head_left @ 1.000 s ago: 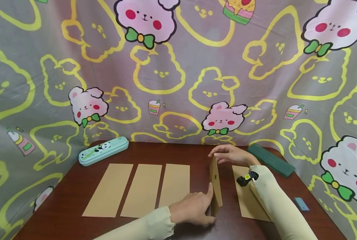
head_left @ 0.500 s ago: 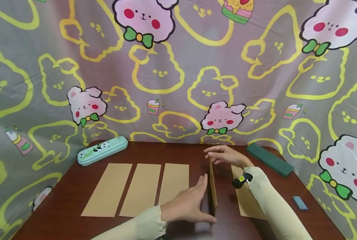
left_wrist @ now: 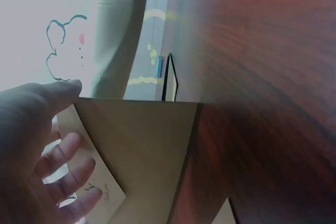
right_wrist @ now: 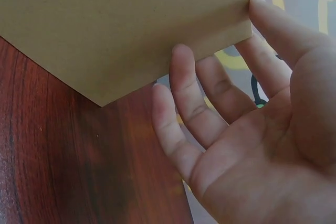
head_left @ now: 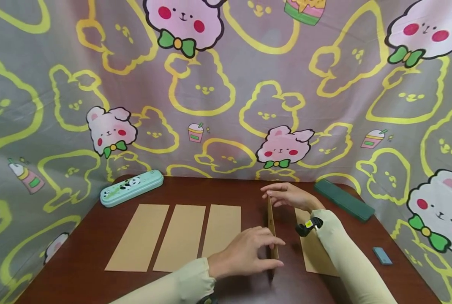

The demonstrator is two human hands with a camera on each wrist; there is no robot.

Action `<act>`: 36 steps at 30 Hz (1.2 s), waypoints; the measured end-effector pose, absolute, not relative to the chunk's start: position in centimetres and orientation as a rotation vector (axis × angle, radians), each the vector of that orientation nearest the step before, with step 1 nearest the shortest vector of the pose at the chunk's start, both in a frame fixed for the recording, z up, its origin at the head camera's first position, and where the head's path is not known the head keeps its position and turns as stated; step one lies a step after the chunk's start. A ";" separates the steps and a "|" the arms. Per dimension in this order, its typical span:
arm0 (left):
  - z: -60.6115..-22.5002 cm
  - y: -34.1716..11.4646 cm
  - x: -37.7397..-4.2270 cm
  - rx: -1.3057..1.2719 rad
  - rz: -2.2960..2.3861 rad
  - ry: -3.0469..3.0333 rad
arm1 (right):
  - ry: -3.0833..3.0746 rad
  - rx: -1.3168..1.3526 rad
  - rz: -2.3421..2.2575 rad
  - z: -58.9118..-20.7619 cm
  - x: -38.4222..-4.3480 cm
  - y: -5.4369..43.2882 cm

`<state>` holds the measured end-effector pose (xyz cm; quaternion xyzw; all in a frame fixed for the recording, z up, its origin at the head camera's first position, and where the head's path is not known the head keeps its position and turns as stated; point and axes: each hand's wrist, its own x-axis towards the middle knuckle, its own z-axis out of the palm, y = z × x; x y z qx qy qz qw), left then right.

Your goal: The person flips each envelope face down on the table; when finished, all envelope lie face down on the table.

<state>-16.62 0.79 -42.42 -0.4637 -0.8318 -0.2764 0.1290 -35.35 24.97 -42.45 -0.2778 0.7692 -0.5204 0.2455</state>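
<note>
A brown kraft-paper envelope (head_left: 270, 221) stands on its long edge on the dark wood table (head_left: 211, 192). My right hand (head_left: 292, 196) holds its far upper end, with the thumb at the short edge and fingertips on the side in the right wrist view. My left hand (head_left: 245, 253) curls thumb and fingers round the near end. In the left wrist view, that thumb is at the edge of the envelope (left_wrist: 152, 145), with the other fingers over a loose flap (left_wrist: 107, 198) bearing small dark writing. Three flat brown envelopes (head_left: 222, 228) lie in a row to the left.
Another flat brown piece (head_left: 313, 253) lies under my right forearm. At the back left is a mint panda pencil case (head_left: 131, 188), and at the back right a dark green case (head_left: 344, 199). A small blue block (head_left: 382, 256) sits near the right edge.
My left hand left the standing envelope's side, spread its fingers, then came round the near end. The envelope turned slightly. My right hand stays at the far end.
</note>
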 end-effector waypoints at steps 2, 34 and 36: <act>-42.7 0.9 -16.8 -1.364 -0.802 -2.403 | 2.080 -0.763 -1.415 -42.6 -35.3 25.1; -42.9 0.7 -17.2 -1.405 -0.616 -2.342 | 2.332 -0.654 -1.099 -45.2 -35.0 24.4; -42.7 0.6 -17.3 -1.393 -0.603 -2.333 | 2.311 -0.674 -1.125 -45.0 -35.0 24.6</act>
